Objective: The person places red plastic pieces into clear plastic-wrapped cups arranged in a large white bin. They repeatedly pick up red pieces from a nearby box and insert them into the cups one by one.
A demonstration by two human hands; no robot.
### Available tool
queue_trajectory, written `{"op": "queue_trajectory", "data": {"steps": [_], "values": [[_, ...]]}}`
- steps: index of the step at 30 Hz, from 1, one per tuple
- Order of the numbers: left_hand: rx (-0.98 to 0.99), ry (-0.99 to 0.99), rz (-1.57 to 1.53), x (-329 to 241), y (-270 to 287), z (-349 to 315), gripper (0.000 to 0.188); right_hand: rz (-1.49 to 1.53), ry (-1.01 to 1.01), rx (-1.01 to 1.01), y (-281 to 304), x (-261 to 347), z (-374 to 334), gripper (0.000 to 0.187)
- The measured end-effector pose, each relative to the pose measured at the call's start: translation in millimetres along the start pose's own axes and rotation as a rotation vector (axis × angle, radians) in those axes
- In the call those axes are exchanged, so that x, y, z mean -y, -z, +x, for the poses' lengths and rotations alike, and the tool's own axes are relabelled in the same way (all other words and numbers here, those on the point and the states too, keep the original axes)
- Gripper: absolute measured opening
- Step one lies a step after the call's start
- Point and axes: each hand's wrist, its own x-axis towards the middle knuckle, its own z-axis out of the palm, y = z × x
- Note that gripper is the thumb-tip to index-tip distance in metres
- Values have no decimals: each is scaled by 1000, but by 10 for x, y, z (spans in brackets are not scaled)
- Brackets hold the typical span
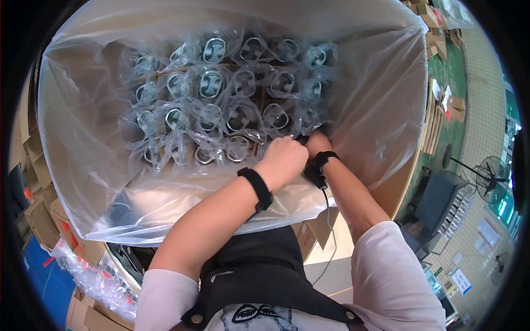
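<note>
My left hand [282,160] and my right hand [318,144] are close together at the near right corner of a grid of bagged metal parts. The parts look like engine pistons [211,84], each in a clear plastic bag [241,144], standing in cardboard dividers. Both hands look closed, with curled fingers pointing down among the bags. My fingertips and whatever they grip are hidden; loose bag plastic [301,128] lies just beyond them. Each wrist wears a black strap, and a small black device [316,176] with a cable hangs by the right one.
A large carton lined with translucent plastic film [381,94] surrounds the grid, its film folded over the near edge. Flattened cardboard [433,124] stands to the right, with a floor fan [491,177] farther off. Clear plastic bags [91,276] lie at lower left.
</note>
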Motion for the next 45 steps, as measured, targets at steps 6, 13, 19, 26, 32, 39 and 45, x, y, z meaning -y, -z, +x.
{"op": "queue_trajectory", "data": {"steps": [6,13,19,26,32,39,45], "values": [[49,172,130,-25,-336,317,14,138,-25,280,498,115,-443,20],[-6,94,239,3,-525,468,12,101,-34,424,900,62,-1009,13],[12,63,320,55,-311,345,10,3,-62,87,606,65,-599,23],[10,159,223,-294,-318,324,23,248,-92,61,714,38,-645,19],[-103,201,277,-11,-330,405,10,233,153,43,760,-28,-827,21],[-327,199,118,159,-303,396,12,-25,307,122,478,89,-698,27],[-417,218,26,115,-184,344,12,-373,308,155,820,92,-1035,19]]}}
